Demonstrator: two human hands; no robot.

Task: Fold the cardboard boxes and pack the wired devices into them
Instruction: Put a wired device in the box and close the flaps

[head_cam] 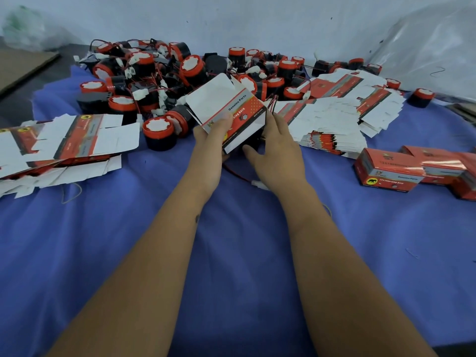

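Observation:
My left hand (211, 140) grips a red, white and grey cardboard box (233, 109), opened up with its white flap standing at the far end. My right hand (274, 148) is against the box's right side, fingers around a dark device that is mostly hidden under the box. Its red and black wire (238, 174) trails toward me on the cloth and ends in a white plug (258, 184). A heap of red-and-black wired devices (164, 78) lies behind the box.
Flat unfolded boxes lie in a pile at the left (64, 143) and fanned out at the right (342, 117). Closed packed boxes (391, 171) sit at the right edge. A blue cloth (231, 253) covers the table; clear plastic (438, 47) hangs at the far right.

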